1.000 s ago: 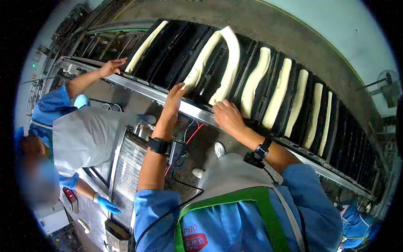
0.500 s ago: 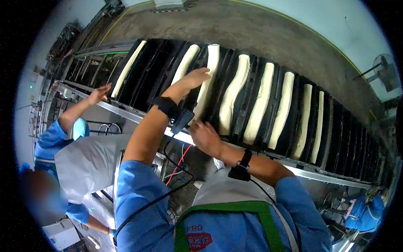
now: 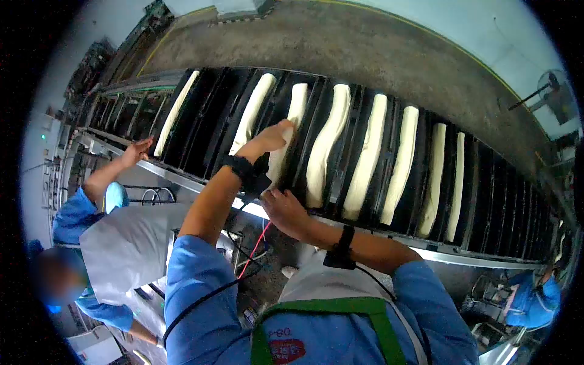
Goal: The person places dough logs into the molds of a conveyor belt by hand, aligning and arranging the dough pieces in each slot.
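A long pale roll that looks like dough (image 3: pixel 297 102) lies lengthwise in a black trough under both my hands. My left hand (image 3: pixel 271 140) is closed over its middle, with the fingers curled and partly hidden. At the near end of the same roll is my right hand (image 3: pixel 286 211), its fingers bent in around the tip. Just left lies another dough roll (image 3: pixel 254 109). To the right a wavy dough roll (image 3: pixel 328 143) sits in its own trough, with several more beyond it.
Black troughs (image 3: pixel 210 131) run side by side along a conveyor with a metal edge rail (image 3: pixel 450 258). At left, a co-worker's hand (image 3: pixel 137 152) is beside the leftmost dough roll (image 3: pixel 176 115). Another person (image 3: pixel 532 301) stands far right. Cables hang below the rail.
My left hand has come down and nearer along the roll, its outstretched fingers now curled. My right hand has shifted slightly left and down. The troughs and rolls appear slightly left in view.
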The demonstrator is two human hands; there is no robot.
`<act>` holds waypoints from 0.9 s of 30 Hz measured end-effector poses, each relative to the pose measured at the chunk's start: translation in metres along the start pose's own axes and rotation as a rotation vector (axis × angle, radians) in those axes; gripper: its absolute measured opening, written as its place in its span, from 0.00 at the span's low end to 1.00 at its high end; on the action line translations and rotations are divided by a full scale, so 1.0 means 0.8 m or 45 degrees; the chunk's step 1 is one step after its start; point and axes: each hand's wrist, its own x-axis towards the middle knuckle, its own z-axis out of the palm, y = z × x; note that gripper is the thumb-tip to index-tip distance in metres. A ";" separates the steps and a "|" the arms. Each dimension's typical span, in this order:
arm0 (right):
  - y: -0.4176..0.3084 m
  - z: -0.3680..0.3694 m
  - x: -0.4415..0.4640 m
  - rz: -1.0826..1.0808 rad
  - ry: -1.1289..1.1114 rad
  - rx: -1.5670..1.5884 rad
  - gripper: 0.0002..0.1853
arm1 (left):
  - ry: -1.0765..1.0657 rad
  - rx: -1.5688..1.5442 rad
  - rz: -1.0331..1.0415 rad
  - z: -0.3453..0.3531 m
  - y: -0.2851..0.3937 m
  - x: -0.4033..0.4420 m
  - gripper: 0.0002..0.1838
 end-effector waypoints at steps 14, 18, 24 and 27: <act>-0.003 -0.019 0.001 0.066 -0.067 0.129 0.12 | 0.499 0.746 0.286 0.017 0.014 -0.198 0.17; 0.013 -0.025 0.006 -0.084 -0.224 0.135 0.14 | 0.693 0.352 0.279 0.031 0.027 -0.290 0.17; 0.002 -0.030 0.018 -0.138 -0.275 -0.021 0.10 | 0.767 -0.111 -0.047 0.110 0.045 -0.451 0.16; 0.003 -0.002 0.001 -0.117 -0.020 -0.002 0.07 | 0.859 -0.532 -0.255 0.154 0.025 -0.519 0.16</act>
